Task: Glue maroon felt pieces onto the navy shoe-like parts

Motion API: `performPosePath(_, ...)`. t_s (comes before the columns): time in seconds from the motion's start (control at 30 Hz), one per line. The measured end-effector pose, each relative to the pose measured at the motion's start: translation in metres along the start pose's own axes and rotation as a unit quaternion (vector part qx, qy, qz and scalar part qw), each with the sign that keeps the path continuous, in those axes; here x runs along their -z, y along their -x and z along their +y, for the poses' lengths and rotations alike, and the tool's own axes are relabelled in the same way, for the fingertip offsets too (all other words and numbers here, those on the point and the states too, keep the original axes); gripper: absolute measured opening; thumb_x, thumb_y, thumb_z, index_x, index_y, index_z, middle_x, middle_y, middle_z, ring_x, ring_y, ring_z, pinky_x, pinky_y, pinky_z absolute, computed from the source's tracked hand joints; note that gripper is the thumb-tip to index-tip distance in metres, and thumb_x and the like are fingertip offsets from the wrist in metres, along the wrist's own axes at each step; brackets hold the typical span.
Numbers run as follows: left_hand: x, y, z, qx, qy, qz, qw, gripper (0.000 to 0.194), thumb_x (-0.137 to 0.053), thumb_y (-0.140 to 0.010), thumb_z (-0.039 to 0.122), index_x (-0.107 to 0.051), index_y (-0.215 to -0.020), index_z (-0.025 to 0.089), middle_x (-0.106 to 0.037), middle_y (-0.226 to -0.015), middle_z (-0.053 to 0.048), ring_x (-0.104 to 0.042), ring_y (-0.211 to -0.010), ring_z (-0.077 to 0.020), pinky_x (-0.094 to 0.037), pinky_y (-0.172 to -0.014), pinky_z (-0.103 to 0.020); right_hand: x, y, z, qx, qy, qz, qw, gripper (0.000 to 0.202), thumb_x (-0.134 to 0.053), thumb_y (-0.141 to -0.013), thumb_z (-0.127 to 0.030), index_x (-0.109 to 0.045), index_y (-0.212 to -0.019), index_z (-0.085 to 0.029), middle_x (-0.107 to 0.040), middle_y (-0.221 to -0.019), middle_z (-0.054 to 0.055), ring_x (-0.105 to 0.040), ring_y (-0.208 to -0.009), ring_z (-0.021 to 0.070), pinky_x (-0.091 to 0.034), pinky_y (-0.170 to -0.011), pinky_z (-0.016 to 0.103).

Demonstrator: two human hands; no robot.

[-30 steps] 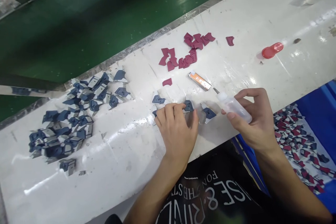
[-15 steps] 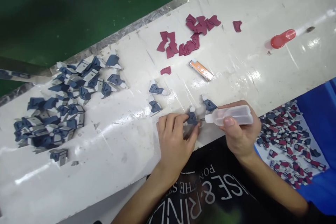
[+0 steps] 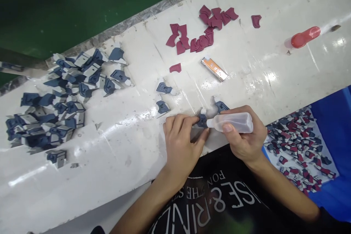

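Between the thumb and forefinger of my left hand is a small blue-and-white plastic part, steadied on the white table. My right hand is closed around a translucent squeeze bottle, tilted sideways with its nozzle end at the blue part. The tip itself is hard to make out against the part. Another blue part lies just beyond the bottle. Two more, an upper one and a lower one, rest beyond my left hand.
A heap of blue-and-grey parts covers the table's left. Maroon pieces lie scattered at the far side, near an orange-and-white lighter. A red spoon-shaped object sits to the right. Below, many maroon-and-blue parts lie beside blue material.
My right hand has moved the bottle left, bringing its nozzle onto the blue part. My left hand keeps its hold. The view has shifted slightly.
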State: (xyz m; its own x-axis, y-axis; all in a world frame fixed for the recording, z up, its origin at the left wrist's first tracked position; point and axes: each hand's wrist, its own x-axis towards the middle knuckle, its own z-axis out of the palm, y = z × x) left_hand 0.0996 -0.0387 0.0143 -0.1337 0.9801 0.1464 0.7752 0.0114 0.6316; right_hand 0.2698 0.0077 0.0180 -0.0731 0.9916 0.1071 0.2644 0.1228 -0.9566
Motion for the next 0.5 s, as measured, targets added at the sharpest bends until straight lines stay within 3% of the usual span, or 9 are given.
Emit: performPosePath(0.5,-0.001,-0.001,0.000,-0.004,0.001,0.007,1.000,0.025,-0.084,-0.091,0.029,-0.064,-0.104,0.022,-0.071,-0.096,-0.002,-0.055,-0.099,-0.0232,-0.046,-0.087,-0.038,0.019,-0.002,-0.005,0.063,0.092,-0.031,0.993,0.017,-0.079,-0.092,-0.031,-0.074,-0.107,-0.024,-0.077,-0.083,0.001,-0.065,-0.055,0.0170,-0.050,-0.043,0.027)
